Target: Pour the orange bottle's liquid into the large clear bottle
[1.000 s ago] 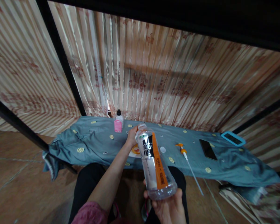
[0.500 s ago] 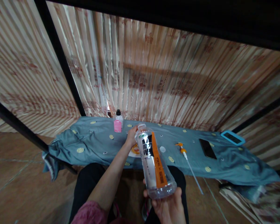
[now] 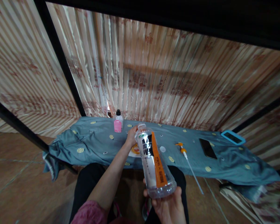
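A clear plastic bottle (image 3: 151,168) with an orange, black and silver label is held tilted above my lap, its uncapped neck pointing away from me. My left hand (image 3: 131,137) grips it near the neck, the fingers partly hidden behind it. Under the base, my right hand (image 3: 166,205) supports the bottle with curled fingers. Behind the bottle, a white item with an orange print (image 3: 134,151) lies partly covered on the cloth. A small white round cap (image 3: 162,149) rests just right of the bottle.
On the blue pineapple-print cloth (image 3: 91,155) stands a pink-labelled bottle (image 3: 118,124) with a black cap. Rightward lie an orange-and-white pump head (image 3: 183,150) with a long tube overhanging the front edge, a black phone (image 3: 207,148) and a blue-framed device (image 3: 232,137). Dark metal posts (image 3: 60,56) flank the curtain.
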`<action>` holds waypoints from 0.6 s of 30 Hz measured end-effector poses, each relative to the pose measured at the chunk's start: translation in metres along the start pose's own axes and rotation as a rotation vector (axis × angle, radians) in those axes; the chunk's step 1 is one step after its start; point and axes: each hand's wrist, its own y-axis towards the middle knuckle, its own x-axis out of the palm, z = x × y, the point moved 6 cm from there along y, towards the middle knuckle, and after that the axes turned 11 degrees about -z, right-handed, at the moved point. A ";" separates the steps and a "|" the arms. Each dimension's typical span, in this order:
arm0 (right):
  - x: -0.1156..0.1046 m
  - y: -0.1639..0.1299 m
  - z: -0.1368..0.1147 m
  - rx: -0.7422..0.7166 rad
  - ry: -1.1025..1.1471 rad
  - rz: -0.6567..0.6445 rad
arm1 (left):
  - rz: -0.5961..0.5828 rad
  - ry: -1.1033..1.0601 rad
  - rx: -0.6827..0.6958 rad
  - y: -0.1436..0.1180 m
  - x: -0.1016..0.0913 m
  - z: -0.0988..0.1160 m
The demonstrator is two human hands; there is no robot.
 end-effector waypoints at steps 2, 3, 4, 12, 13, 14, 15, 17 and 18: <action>0.000 0.000 0.000 -0.005 0.002 0.003 | -0.002 -0.005 -0.001 0.000 -0.001 0.000; 0.000 0.001 0.000 -0.009 0.001 0.003 | -0.003 -0.008 -0.001 0.000 -0.001 -0.001; 0.000 0.001 0.000 -0.009 -0.001 0.002 | -0.004 -0.013 -0.001 0.000 -0.001 -0.001; 0.000 0.000 -0.002 0.008 -0.027 -0.007 | -0.008 -0.060 -0.003 0.000 -0.001 0.001; 0.000 0.000 -0.002 0.006 -0.028 -0.008 | -0.006 -0.063 -0.005 0.000 -0.001 0.001; 0.001 0.001 -0.002 0.005 -0.028 -0.009 | -0.003 -0.065 -0.007 0.000 0.000 0.001; 0.001 0.001 -0.003 0.006 -0.028 -0.013 | -0.001 -0.066 -0.009 0.000 0.000 0.001; 0.002 0.001 -0.002 0.008 -0.026 -0.019 | 0.005 -0.064 -0.014 -0.001 0.001 0.000; 0.002 0.002 -0.002 0.007 -0.025 -0.020 | 0.007 -0.062 -0.016 -0.001 0.001 0.000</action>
